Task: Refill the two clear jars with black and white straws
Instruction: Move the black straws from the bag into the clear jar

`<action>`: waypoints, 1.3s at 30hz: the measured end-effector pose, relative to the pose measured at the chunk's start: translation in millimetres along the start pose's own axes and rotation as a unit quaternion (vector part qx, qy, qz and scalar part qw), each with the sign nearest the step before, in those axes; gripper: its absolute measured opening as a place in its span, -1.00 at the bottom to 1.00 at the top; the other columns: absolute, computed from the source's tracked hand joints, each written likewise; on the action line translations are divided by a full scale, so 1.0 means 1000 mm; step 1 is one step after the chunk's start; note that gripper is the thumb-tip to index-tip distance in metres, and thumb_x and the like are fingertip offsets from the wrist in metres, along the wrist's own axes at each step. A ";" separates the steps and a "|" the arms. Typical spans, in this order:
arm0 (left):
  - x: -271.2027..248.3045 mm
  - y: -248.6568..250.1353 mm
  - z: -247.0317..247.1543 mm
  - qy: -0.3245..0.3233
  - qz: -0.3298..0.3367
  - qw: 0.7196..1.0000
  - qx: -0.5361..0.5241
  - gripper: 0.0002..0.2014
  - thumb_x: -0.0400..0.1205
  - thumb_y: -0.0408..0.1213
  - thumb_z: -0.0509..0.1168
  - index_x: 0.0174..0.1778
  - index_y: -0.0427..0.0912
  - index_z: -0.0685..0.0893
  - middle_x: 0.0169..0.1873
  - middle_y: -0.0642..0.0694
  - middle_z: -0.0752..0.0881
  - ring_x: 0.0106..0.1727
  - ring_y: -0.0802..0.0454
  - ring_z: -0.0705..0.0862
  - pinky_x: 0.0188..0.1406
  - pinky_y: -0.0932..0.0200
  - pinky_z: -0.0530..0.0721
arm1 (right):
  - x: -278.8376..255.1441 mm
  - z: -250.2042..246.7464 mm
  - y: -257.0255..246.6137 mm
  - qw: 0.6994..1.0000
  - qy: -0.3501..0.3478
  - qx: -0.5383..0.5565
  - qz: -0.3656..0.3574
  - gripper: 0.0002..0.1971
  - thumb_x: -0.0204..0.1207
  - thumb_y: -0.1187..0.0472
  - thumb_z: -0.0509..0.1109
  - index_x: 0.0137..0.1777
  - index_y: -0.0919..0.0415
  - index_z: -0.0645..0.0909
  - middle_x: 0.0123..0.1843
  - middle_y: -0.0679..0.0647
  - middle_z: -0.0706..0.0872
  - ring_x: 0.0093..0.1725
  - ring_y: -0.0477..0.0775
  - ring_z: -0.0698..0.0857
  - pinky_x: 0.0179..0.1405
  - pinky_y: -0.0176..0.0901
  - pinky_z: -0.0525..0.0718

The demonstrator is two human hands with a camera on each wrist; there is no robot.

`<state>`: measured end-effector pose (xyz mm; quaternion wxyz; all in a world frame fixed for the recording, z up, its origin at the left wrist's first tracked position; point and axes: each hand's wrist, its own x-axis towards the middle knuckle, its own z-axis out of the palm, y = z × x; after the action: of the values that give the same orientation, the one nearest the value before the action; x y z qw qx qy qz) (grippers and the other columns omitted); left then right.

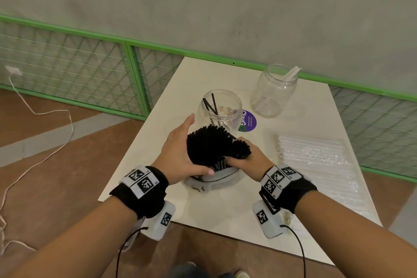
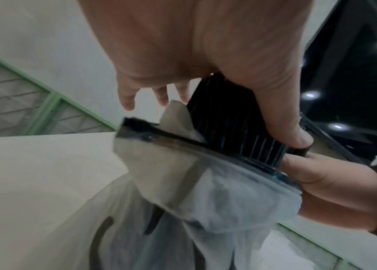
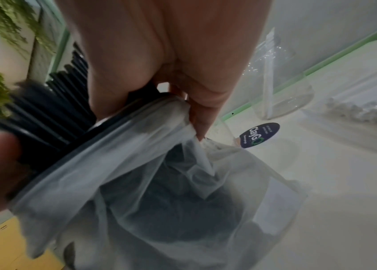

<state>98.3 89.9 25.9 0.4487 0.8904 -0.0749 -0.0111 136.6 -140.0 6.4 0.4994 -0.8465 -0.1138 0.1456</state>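
Just before the near jar (image 1: 221,108), head view: black straws (image 1: 216,146) fanned out of a clear bag (image 1: 209,179), left hand (image 1: 180,153) cupped against the bundle, right hand (image 1: 250,160) gripping it low. Beyond that jar, second jar (image 1: 274,90) with white straws (image 1: 291,74); right of it, packed white straws (image 1: 316,153).

Left wrist: thumb (image 2: 282,109) pressing the bundle (image 2: 229,117), other fingers (image 2: 127,98) extended.

Right wrist: fingers (image 3: 203,113) pinching bag (image 3: 159,182) and straws (image 3: 51,113).
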 end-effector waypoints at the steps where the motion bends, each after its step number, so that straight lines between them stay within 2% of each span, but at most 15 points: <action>1: 0.001 0.004 -0.001 0.012 0.023 0.999 0.029 0.33 0.05 0.22 0.62 0.62 0.24 -0.12 0.60 0.17 0.13 0.59 0.15 0.06 0.57 0.02 0.10 | 0.001 0.001 -0.003 1.000 -0.004 -0.010 -0.009 -0.74 0.42 0.23 0.56 -0.08 0.05 0.50 -0.16 -0.07 0.65 -0.17 -0.20 0.61 -0.23 -0.54 0.50; 4: 0.000 0.012 -0.004 0.008 0.113 0.978 0.173 0.16 0.10 0.50 0.38 0.57 0.38 -0.08 0.60 0.28 0.06 0.64 0.09 -0.04 0.58 -0.13 -0.01 | 0.003 0.006 -0.010 0.999 -0.007 -0.026 -0.030 -0.76 0.41 0.24 0.56 -0.06 0.11 0.54 -0.17 -0.03 0.67 -0.18 -0.16 0.62 -0.23 -0.51 0.51; 6: 0.002 0.016 -0.003 -0.008 0.150 0.955 0.257 0.02 0.16 0.58 0.23 0.55 0.38 0.06 0.61 0.29 0.11 0.65 0.02 0.02 0.54 -0.30 -0.04 | 0.004 0.011 -0.016 0.999 -0.010 -0.019 -0.040 -0.73 0.40 0.27 0.57 -0.11 -0.01 0.53 -0.19 -0.08 0.67 -0.19 -0.21 0.63 -0.20 -0.48 0.52; 9: 0.006 0.017 -0.003 -0.014 0.157 0.946 0.282 -0.28 0.34 0.46 0.17 0.45 0.37 0.34 0.53 0.31 0.30 0.57 -0.02 0.23 0.48 -0.43 0.12 | 0.004 0.014 -0.020 0.999 -0.006 0.008 -0.041 -0.73 0.37 0.25 0.59 -0.06 -0.01 0.57 -0.13 -0.02 0.72 -0.11 -0.11 0.68 -0.04 -0.23 0.62; 11: 0.008 0.017 -0.004 0.010 0.157 0.953 0.258 -0.44 0.42 0.33 0.18 0.35 0.33 0.47 0.46 0.30 0.41 0.48 -0.01 0.35 0.39 -0.31 0.31 | 0.003 0.011 -0.020 0.999 0.006 0.039 -0.029 -0.64 0.29 0.11 0.59 0.06 0.12 0.61 -0.02 0.08 0.76 0.02 0.01 0.72 0.11 -0.05 0.68; 13: 0.010 0.017 -0.004 0.031 0.155 0.959 0.237 -0.52 0.43 0.24 0.18 0.29 0.29 0.53 0.40 0.29 0.47 0.41 0.02 0.39 0.28 -0.15 0.43 | 0.001 0.007 -0.020 0.998 0.025 0.048 -0.031 -0.51 0.22 0.00 0.59 0.11 0.15 0.59 0.04 0.12 0.74 0.09 0.07 0.71 0.17 0.01 0.68; 17: 0.014 0.016 -0.002 0.045 0.152 0.960 0.230 -0.53 0.42 0.20 0.19 0.26 0.25 0.58 0.36 0.27 0.51 0.37 0.03 0.42 0.19 -0.10 0.53 | -0.002 -0.002 -0.025 0.991 0.104 0.012 -0.083 -0.48 0.14 -0.14 0.66 0.05 -0.05 0.57 0.05 0.11 0.67 0.15 0.17 0.64 0.18 0.11 0.66; 20: 0.016 0.013 -0.002 0.047 0.152 0.960 0.229 -0.53 0.42 0.19 0.20 0.26 0.23 0.57 0.37 0.25 0.51 0.37 0.01 0.43 0.18 -0.13 0.55 | -0.006 -0.007 -0.040 0.987 0.109 0.076 -0.088 -0.76 0.28 0.04 0.61 -0.12 0.02 0.66 -0.11 0.08 0.75 0.00 0.07 0.72 0.07 -0.03 0.70; 23: 0.018 0.013 -0.005 0.037 0.146 0.961 0.233 -0.51 0.42 0.17 0.17 0.30 0.23 0.55 0.39 0.24 0.48 0.39 0.03 0.40 0.19 -0.08 0.52 | -0.007 -0.008 -0.049 0.983 0.120 0.120 -0.072 -0.93 0.43 0.22 0.56 -0.16 0.05 0.73 -0.20 -0.06 0.79 -0.08 -0.10 0.75 0.03 -0.15 0.66; 26: 0.017 0.015 -0.007 0.034 0.141 0.964 0.221 -0.47 0.38 0.11 0.16 0.32 0.20 0.54 0.41 0.23 0.47 0.41 0.05 0.38 0.20 -0.07 0.49 | -0.003 -0.006 -0.056 0.980 0.147 0.126 -0.054 -0.94 0.48 0.27 0.51 -0.20 0.12 0.74 -0.23 0.00 0.80 -0.11 -0.07 0.76 0.01 -0.15 0.70; 28: 0.016 0.017 -0.009 0.028 0.141 0.967 0.212 -0.43 0.35 0.09 0.12 0.33 0.16 0.54 0.42 0.20 0.46 0.42 0.03 0.37 0.25 -0.10 0.47 | 0.000 -0.006 -0.060 0.977 0.156 0.136 -0.046 -0.95 0.48 0.27 0.50 -0.19 0.22 0.74 -0.18 0.12 0.81 -0.07 0.02 0.77 0.05 -0.10 0.72; 31: 0.017 0.018 -0.012 0.004 0.134 0.967 0.215 -0.37 0.38 0.24 0.11 0.37 0.15 0.50 0.46 0.18 0.40 0.47 0.04 0.32 0.35 -0.12 0.39 | 0.003 -0.005 -0.066 0.979 0.156 0.126 -0.043 -0.89 0.48 0.23 0.49 -0.18 0.29 0.72 -0.15 0.24 0.79 -0.04 0.17 0.76 0.10 0.01 0.72; 34: 0.019 0.016 -0.011 -0.003 0.137 0.960 0.243 -0.27 0.34 0.42 0.20 0.40 0.18 0.44 0.48 0.20 0.35 0.49 0.08 0.26 0.36 -0.06 0.34 | 0.002 -0.008 -0.075 0.973 0.174 0.142 -0.055 -0.89 0.49 0.30 0.46 -0.25 0.28 0.75 -0.24 0.06 0.81 -0.11 -0.01 0.77 0.03 -0.15 0.68; 36: 0.020 0.013 -0.009 0.003 0.146 0.955 0.258 -0.29 0.34 0.36 0.26 0.39 0.16 0.43 0.47 0.19 0.36 0.47 0.05 0.29 0.33 -0.10 0.40 | -0.001 -0.013 -0.081 0.965 0.196 0.161 -0.066 -0.87 0.51 0.35 0.44 -0.24 0.28 0.77 -0.24 -0.03 0.82 -0.09 -0.12 0.77 0.01 -0.27 0.64; 39: 0.021 0.012 -0.007 0.015 0.149 0.955 0.257 -0.36 0.35 0.30 0.22 0.35 0.16 0.45 0.44 0.17 0.40 0.44 0.02 0.34 0.27 -0.12 0.48 | -0.006 -0.024 -0.091 0.959 0.214 0.163 -0.086 -0.85 0.54 0.32 0.42 -0.24 0.26 0.77 -0.20 0.03 0.83 -0.06 -0.04 0.79 -0.01 -0.20 0.67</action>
<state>118.3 85.4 40.2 0.2021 0.9545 -0.2002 0.0890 135.6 -117.9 97.6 0.6536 -0.7522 -0.0513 -0.0662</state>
